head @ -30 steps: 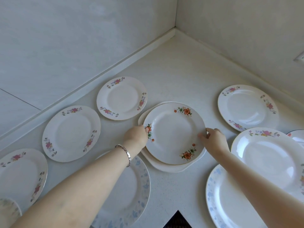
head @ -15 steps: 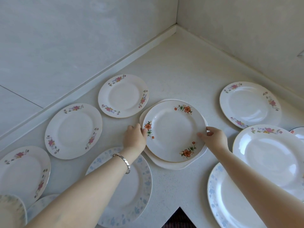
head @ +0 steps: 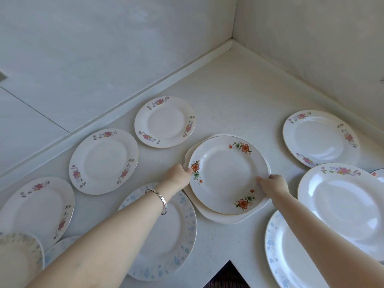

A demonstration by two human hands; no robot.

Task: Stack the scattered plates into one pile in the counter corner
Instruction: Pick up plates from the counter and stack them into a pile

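An orange-flowered plate lies on top of a plain white squarish plate in the middle of the counter. My left hand grips this small pile at its left rim. My right hand grips it at the right rim, thumb on top of the orange-flowered plate. Pink-flowered plates lie around: one behind the pile, one to the left, one far left, one at the right. The counter corner lies beyond, bare.
A blue-flowered plate lies under my left forearm, another under my right forearm. A large pink-flowered plate sits at the right. Walls rise behind and to the right. The counter's inner front edge notches in near me.
Both hands have stayed at the rims of the two-plate pile; the left fingers have tucked further under the left rim. The camera has tilted up slightly.
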